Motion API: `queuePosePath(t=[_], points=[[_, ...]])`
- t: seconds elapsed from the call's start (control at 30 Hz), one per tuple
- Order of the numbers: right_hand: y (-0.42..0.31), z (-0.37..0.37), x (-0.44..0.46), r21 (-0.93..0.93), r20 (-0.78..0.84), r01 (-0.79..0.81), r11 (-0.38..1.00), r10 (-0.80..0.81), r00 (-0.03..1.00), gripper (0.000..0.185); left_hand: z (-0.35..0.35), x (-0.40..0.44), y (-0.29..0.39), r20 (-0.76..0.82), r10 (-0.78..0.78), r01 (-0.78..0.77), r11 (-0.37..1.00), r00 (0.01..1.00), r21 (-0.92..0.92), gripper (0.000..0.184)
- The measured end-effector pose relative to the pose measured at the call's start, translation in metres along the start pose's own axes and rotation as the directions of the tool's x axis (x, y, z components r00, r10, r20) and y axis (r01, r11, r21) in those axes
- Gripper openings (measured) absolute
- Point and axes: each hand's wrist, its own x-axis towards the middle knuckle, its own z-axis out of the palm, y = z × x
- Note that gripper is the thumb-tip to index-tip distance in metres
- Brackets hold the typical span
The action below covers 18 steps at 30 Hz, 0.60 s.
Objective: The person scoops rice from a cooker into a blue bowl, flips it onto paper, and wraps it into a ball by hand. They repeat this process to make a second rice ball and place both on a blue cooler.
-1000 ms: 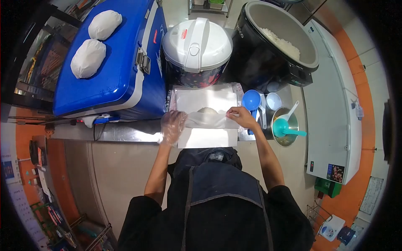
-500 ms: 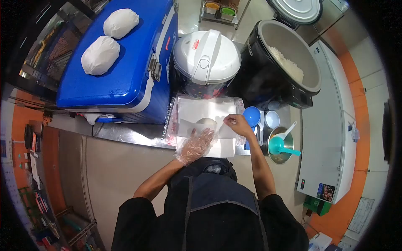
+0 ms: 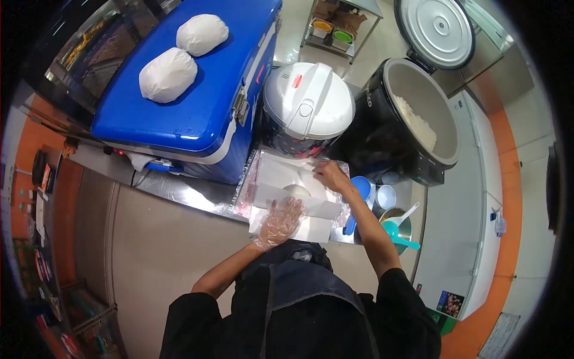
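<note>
A sheet of white wrapping paper point(image 3: 320, 207) is folded up from the near side against a rounded pale mound point(image 3: 295, 191), which looks like rice. My left hand point(image 3: 281, 223), in a clear plastic glove, lies flat on the near part of the paper with its fingers stretched out, just below the mound. Beyond the mound to the right, my bare right hand point(image 3: 330, 176) pinches the far part of the paper between thumb and fingers. More white paper and clear plastic lie beneath.
Two white wrapped bundles point(image 3: 168, 75) sit on a blue cooler point(image 3: 197, 125) at left. A white-lidded rice cooker point(image 3: 309, 102) stands behind the paper. Right of it is a large open black cooker point(image 3: 376, 131) with rice point(image 3: 417, 122). Blue point(image 3: 360, 186) and white bowls point(image 3: 385, 197) and a turquoise ladle point(image 3: 391, 230) stand near my right forearm.
My right hand has moved away from me to the far part of the paper. My left hand stays near the paper's front. The whole view has shifted slightly.
</note>
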Motion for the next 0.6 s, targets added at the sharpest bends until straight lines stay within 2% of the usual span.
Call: queuePosePath(t=[0.07, 0.13, 0.2, 0.27, 0.3, 0.37, 0.4, 0.47, 0.53, 0.6], points=[[-0.008, -0.007, -0.005, -0.089, 0.043, 0.02, 0.996, -0.016, 0.999, 0.023, 0.001, 0.001, 0.004, 0.019, -0.029, 0.029, 1.0, 0.999, 0.003, 0.061], [-0.017, -0.01, -0.01, -0.115, 0.041, 0.001, 0.993, 0.004, 0.999, 0.025, 0.0, 0.002, 0.008, 0.118, -0.09, 0.106, 0.985, 0.989, -0.139, 0.061], [-0.027, -0.009, -0.015, -0.136, 0.038, -0.022, 0.99, 0.027, 0.999, 0.027, -0.006, 0.003, 0.014, 0.182, -0.13, 0.158, 0.977, 0.975, -0.145, 0.06], [-0.038, -0.01, -0.019, -0.175, -0.122, 0.06, 0.983, -0.082, 0.989, 0.027, -0.004, 0.003, 0.021, 0.247, -0.163, 0.204, 0.968, 0.955, -0.149, 0.06], [-0.042, -0.012, -0.02, -0.17, -0.111, 0.065, 0.983, -0.085, 0.99, 0.027, -0.003, 0.003, 0.023, 0.193, -0.189, 0.215, 0.969, 0.963, -0.124, 0.061], [-0.06, -0.026, -0.022, -0.246, -0.236, 0.237, 0.94, -0.296, 0.926, 0.027, -0.001, 0.004, 0.025, 0.144, -0.215, 0.23, 0.968, 0.966, -0.099, 0.061], [-0.063, -0.026, -0.025, -0.24, -0.233, 0.238, 0.941, -0.294, 0.927, 0.027, -0.001, 0.006, 0.026, 0.113, -0.225, 0.236, 0.966, 0.968, -0.101, 0.061], [-0.07, -0.024, -0.034, -0.093, -0.057, 0.121, 0.988, -0.127, 0.99, 0.025, -0.002, 0.008, 0.028, 0.089, -0.229, 0.238, 0.965, 0.969, -0.106, 0.06], [-0.077, -0.023, -0.044, -0.069, -0.034, 0.06, 0.996, -0.063, 0.997, 0.023, -0.005, 0.012, 0.028, 0.042, -0.282, 0.285, 0.951, 0.959, -0.119, 0.06], [-0.079, -0.018, -0.049, -0.046, -0.012, -0.004, 0.999, 0.004, 1.0, 0.022, -0.01, 0.016, 0.026, 0.069, -0.297, 0.303, 0.945, 0.952, -0.122, 0.06]])
